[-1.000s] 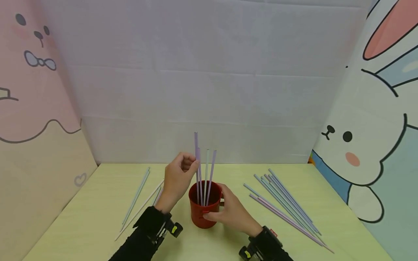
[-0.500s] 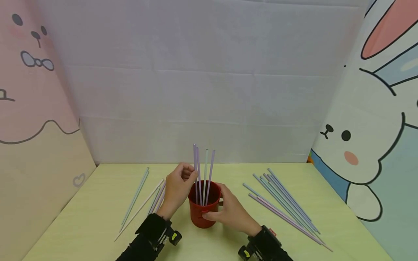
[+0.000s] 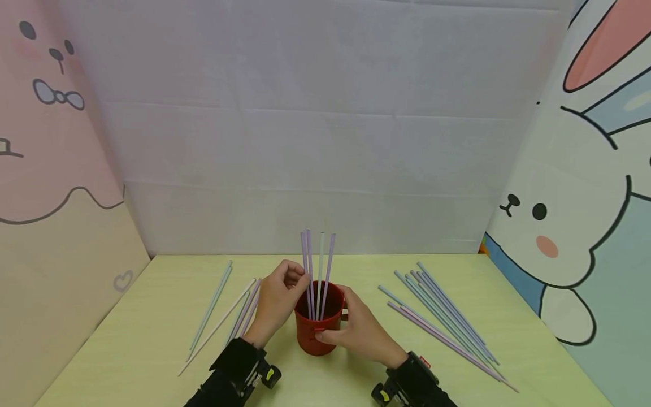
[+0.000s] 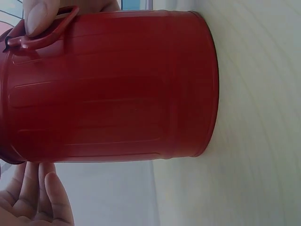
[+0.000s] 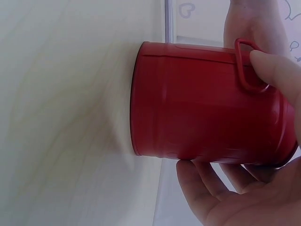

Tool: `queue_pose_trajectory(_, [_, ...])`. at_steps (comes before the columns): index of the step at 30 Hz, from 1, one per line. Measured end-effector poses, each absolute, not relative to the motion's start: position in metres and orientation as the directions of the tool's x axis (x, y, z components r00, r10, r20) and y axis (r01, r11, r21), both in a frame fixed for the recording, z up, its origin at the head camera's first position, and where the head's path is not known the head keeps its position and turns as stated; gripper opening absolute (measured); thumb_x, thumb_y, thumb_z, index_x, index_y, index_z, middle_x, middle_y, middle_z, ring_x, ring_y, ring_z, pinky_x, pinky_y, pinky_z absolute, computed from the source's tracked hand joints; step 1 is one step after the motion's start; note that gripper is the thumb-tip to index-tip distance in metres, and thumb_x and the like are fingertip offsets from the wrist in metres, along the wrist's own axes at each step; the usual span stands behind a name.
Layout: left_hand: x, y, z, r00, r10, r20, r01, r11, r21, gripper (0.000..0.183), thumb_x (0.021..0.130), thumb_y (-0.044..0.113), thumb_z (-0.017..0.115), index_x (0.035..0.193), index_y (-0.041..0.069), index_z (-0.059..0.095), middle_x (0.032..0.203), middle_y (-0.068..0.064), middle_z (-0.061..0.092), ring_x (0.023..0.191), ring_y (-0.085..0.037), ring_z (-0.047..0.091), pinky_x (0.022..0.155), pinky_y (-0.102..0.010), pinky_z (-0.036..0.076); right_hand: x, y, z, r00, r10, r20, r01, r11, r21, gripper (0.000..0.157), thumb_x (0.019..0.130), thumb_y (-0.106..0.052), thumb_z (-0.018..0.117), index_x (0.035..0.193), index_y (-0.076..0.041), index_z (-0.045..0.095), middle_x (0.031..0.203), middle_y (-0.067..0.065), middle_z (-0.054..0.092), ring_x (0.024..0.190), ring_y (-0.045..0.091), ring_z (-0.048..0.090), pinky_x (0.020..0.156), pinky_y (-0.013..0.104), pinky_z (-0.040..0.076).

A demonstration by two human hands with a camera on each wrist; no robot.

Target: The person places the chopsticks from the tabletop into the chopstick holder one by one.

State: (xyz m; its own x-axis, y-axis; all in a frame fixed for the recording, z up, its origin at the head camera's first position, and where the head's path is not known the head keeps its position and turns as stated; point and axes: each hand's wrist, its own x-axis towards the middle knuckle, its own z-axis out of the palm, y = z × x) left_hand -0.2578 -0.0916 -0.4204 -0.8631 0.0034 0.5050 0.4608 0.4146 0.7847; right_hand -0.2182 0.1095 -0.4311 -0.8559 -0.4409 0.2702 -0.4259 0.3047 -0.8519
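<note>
A small red metal bucket (image 3: 317,333) with loop handles stands upright on the table, holding several thin straws. My right hand (image 3: 358,328) grips it from the right; in the right wrist view the thumb (image 5: 268,66) lies on a loop handle and the fingers (image 5: 193,181) press the opposite side. At the bucket's left rim, my left hand (image 3: 280,297) pinches a purple straw (image 3: 303,249) whose lower end is inside. Beside that one rise two more purple straws and a pale green straw (image 3: 321,254). The left wrist view shows the bucket's side (image 4: 113,89) but no straws.
A fan of purple, blue-green and pinkish straws (image 3: 442,314) lies on the right of the table (image 3: 152,316). More straws (image 3: 211,308) lie on the left, some partly behind the left forearm. A white backdrop (image 3: 315,141) stands behind, with cartoon-printed panels at the sides.
My left hand has come down with the purple straw, which has sunk deeper into the bucket until its top is about level with the others. The right hand keeps its grip on the bucket.
</note>
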Motion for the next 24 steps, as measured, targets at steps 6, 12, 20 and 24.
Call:
queue_pose_trajectory(6, [-0.257, -0.095, -0.420, -0.862, 0.017, 0.506, 0.464, 0.425, 0.777, 0.016, 0.086, 0.027, 0.070, 0.096, 0.025, 0.057, 0.081, 0.010, 0.063, 0.073, -0.006, 0.058, 0.065, -0.029, 0.052, -0.210, 0.107, -0.418, -0.854, -0.442, 0.273, -0.419, 0.273, -0.866, 0.080, 0.077, -0.016, 0.081, 0.141, -0.009, 0.033, 0.133, 0.008, 0.046, 0.118, 0.025, 0.047, 0.089, 0.044, 0.049])
queue_pose_trajectory(12, [-0.251, -0.098, -0.414, -0.851, 0.045, 0.524, 0.493, 0.414, 0.766, 0.028, 0.085, 0.035, 0.072, 0.106, 0.025, 0.056, 0.089, 0.009, 0.063, 0.079, -0.006, 0.058, 0.070, -0.030, 0.053, -0.214, 0.108, -0.424, -0.859, -0.439, 0.263, -0.417, 0.301, -0.858, 0.081, 0.076, -0.021, 0.082, 0.141, -0.014, 0.034, 0.133, 0.003, 0.046, 0.118, 0.021, 0.048, 0.089, 0.042, 0.049])
queue_pose_trajectory(20, [-0.238, -0.100, -0.401, -0.841, 0.128, 0.526, 0.526, 0.422, 0.738, 0.049, 0.084, 0.051, 0.068, 0.122, 0.026, 0.049, 0.113, 0.010, 0.057, 0.099, -0.008, 0.055, 0.086, -0.040, 0.050, -0.217, 0.116, -0.424, -0.846, -0.476, 0.240, -0.435, 0.356, -0.827, 0.092, 0.072, -0.033, 0.084, 0.144, -0.017, 0.029, 0.136, -0.002, 0.043, 0.119, 0.018, 0.046, 0.092, 0.041, 0.047])
queue_pose_trajectory(24, [-0.229, -0.105, -0.394, -0.840, 0.158, 0.520, 0.530, 0.448, 0.720, 0.057, 0.083, 0.054, 0.068, 0.129, 0.028, 0.046, 0.122, 0.013, 0.051, 0.106, -0.008, 0.052, 0.088, -0.043, 0.047, -0.212, 0.130, -0.409, -0.851, -0.479, 0.216, -0.438, 0.422, -0.794, 0.097, 0.074, -0.033, 0.082, 0.148, -0.016, 0.021, 0.141, 0.003, 0.038, 0.119, 0.026, 0.047, 0.093, 0.048, 0.045])
